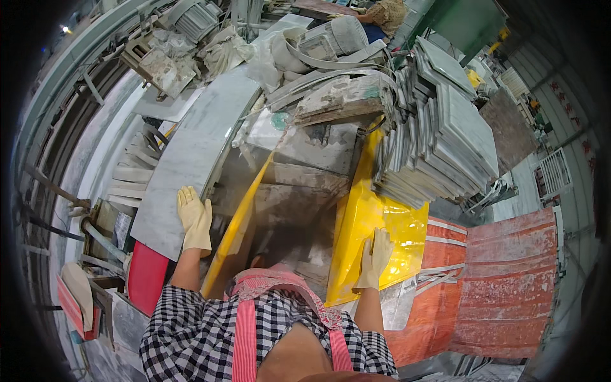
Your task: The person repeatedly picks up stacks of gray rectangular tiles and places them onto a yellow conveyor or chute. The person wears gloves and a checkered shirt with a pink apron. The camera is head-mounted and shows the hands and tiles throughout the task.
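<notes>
Cream rubber gloves cover both of my hands. My left hand lies flat near the right edge of a long grey stone slab, fingers stretched out and pointing away from me. My right hand rests on a glossy wet yellow sheet, its fingers extended. Neither hand grips anything. Beyond the yellow sheet rises a stack of grey-white stone tiles, leaning in layers. A red surface shows at the near end of the slab.
Between my arms is a dark recess with dusty boards, edged by a yellow strip. Dirty belts and a motor lie beyond it. Orange-red sheeting spreads at the right. Another person is at the far side.
</notes>
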Demonstrator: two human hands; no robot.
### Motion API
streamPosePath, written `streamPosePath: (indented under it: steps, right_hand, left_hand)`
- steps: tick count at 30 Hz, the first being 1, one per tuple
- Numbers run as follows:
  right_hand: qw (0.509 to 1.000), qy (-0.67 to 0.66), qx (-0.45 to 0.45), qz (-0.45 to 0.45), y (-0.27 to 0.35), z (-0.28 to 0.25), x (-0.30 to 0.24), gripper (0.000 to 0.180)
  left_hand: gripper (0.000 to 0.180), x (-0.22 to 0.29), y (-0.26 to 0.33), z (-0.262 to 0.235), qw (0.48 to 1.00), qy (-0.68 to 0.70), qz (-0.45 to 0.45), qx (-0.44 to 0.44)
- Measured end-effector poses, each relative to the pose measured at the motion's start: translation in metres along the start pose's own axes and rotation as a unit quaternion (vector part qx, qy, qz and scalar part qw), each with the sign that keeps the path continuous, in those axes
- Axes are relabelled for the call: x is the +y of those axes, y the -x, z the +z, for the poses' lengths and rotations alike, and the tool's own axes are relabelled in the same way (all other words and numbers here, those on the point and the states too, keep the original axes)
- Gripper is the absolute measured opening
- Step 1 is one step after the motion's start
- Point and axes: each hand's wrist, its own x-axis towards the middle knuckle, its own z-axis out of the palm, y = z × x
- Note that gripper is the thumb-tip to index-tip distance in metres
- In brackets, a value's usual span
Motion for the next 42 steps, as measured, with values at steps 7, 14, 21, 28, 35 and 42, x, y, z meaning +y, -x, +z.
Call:
streamPosePath:
  steps: [7, 14, 21, 28, 35, 42]
  right_hand:
    - [1.0, 0.004, 0.026, -0.017, -0.006, -0.007, -0.005, 0.041]
    - [1.0, 0.007, 0.016, 0.005, -0.005, -0.01, -0.007, 0.043]
    - [0.999, -0.017, 0.04, -0.002, -0.003, -0.012, -0.005, 0.042]
    - [0.999, 0.002, 0.03, 0.012, -0.001, -0.008, -0.004, 0.051]
    - [0.999, 0.003, 0.029, 0.013, -0.001, -0.01, -0.006, 0.051]
    - [1.0, 0.004, 0.023, 0.018, -0.001, -0.01, -0.005, 0.052]
  left_hand:
    - [0.075, -0.008, 0.0, -0.001, 1.0, 0.017, 0.015, -0.021]
    - [0.077, -0.017, 0.002, -0.003, 0.999, -0.036, 0.029, -0.028]
    - [0.08, -0.022, 0.001, -0.006, 0.998, -0.05, 0.022, -0.043]
    - [0.083, -0.03, 0.003, -0.006, 0.997, -0.051, 0.026, -0.055]
    - [0.086, -0.036, 0.006, -0.003, 0.996, -0.063, 0.017, -0.063]
    - [0.085, -0.036, 0.01, -0.004, 0.995, -0.077, 0.013, -0.07]
